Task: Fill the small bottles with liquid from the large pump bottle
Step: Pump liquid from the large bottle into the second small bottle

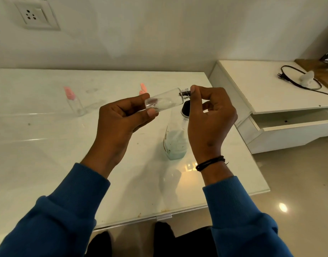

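Clear small bottle (164,98) lies tilted, gripped by left hand (120,115); right hand (209,115) pinches its dark cap (185,92). Two pink-capped bottles (75,102) and one large bottle (175,138) stand on the table (48,145).

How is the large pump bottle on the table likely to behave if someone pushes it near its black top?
The large pump bottle is tall and narrow, so it may tip. Liquid fills only its lower part, which probably steadies it somewhat. The glossy table suggests it could slide first.

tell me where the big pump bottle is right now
In the head view the large pump bottle stands on the white table, right of centre, directly below the right hand and partly hidden behind it.
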`<act>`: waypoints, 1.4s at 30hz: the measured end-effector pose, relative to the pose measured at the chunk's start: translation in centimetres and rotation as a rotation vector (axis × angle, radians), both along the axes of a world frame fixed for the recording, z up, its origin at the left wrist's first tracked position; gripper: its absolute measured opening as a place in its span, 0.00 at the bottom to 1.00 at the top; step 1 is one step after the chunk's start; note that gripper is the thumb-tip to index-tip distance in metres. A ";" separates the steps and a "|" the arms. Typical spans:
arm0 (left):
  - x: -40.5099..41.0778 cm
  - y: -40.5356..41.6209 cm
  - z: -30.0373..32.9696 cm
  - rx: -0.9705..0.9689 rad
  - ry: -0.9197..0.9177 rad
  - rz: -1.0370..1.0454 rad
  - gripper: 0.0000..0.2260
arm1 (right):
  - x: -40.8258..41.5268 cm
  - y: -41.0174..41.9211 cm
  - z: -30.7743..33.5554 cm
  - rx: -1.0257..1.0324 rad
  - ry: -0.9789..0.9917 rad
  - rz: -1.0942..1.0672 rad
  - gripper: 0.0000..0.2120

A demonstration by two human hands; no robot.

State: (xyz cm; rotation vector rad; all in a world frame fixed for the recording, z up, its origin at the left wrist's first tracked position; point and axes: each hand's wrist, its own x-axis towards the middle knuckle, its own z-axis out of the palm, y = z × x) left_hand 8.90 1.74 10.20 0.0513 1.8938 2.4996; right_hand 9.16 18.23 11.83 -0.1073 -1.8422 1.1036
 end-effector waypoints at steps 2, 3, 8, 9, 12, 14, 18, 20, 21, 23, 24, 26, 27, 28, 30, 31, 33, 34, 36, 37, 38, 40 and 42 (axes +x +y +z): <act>0.1 0.0 0.1 0.004 -0.002 0.001 0.24 | 0.0 0.1 0.1 0.007 -0.002 0.005 0.08; 0.1 0.1 0.1 0.006 -0.002 -0.003 0.23 | 0.0 0.2 0.3 0.011 0.000 0.003 0.08; 0.2 0.2 0.1 0.011 0.001 -0.005 0.24 | -0.1 0.1 0.7 0.002 0.007 -0.006 0.12; 0.1 0.2 0.1 0.011 -0.002 0.002 0.24 | 0.0 0.0 0.5 -0.009 0.007 0.001 0.12; 0.1 0.1 0.1 0.019 -0.012 0.016 0.25 | 0.0 0.0 0.0 -0.030 -0.004 0.017 0.10; 0.1 0.2 0.1 0.023 -0.010 0.006 0.25 | 0.0 0.3 0.2 -0.029 -0.003 0.028 0.09; 0.2 0.5 0.1 0.012 -0.009 -0.009 0.24 | 0.0 0.6 0.5 -0.061 0.002 0.043 0.08; 0.2 0.5 0.1 -0.006 -0.011 -0.005 0.23 | 0.0 0.4 0.2 -0.073 -0.004 0.054 0.08; 0.2 0.5 0.2 -0.006 -0.012 0.002 0.23 | 0.1 0.2 0.1 -0.073 -0.008 0.057 0.09; 0.2 0.3 0.2 0.003 -0.015 0.018 0.24 | 0.1 0.1 0.1 -0.062 -0.011 0.052 0.11; 0.2 0.3 0.3 0.005 -0.013 0.018 0.24 | 0.1 0.2 0.2 -0.060 -0.009 0.054 0.10; 0.4 0.4 0.4 0.003 -0.013 0.005 0.24 | 0.1 0.5 0.5 -0.063 0.001 0.048 0.08; 0.4 0.5 0.4 0.002 -0.011 0.000 0.23 | 0.1 0.5 0.6 -0.064 0.008 0.042 0.08; 0.3 0.5 0.4 -0.001 -0.011 -0.001 0.23 | 0.1 0.5 0.5 -0.065 0.010 0.038 0.09; 0.3 0.5 0.2 -0.011 -0.014 0.010 0.22 | 0.1 0.4 0.2 -0.062 0.005 0.041 0.09; 0.2 0.4 0.2 -0.011 -0.017 0.016 0.22 | 0.1 0.3 0.0 -0.056 0.003 0.044 0.09; 0.2 0.3 0.2 0.000 -0.019 0.027 0.24 | 0.1 0.3 -0.3 -0.037 0.003 0.044 0.08; 0.2 0.3 0.2 0.003 -0.017 0.027 0.25 | 0.0 0.3 -0.2 -0.029 0.006 0.043 0.08; 0.4 0.5 0.3 0.008 -0.016 0.019 0.24 | -0.1 0.4 0.1 -0.027 0.012 0.036 0.08; 0.4 0.5 0.3 0.009 -0.016 0.014 0.23 | -0.1 0.5 0.4 -0.029 0.015 0.029 0.08; 0.4 0.5 0.3 0.007 -0.016 0.009 0.22 | -0.1 0.5 0.4 -0.029 0.018 0.022 0.08; 0.3 0.5 0.1 -0.003 -0.013 0.008 0.20 | 0.0 0.5 0.2 -0.020 0.024 0.016 0.08; 0.1 0.4 0.0 -0.008 -0.014 0.019 0.22 | 0.1 0.3 -0.2 -0.003 0.026 0.016 0.08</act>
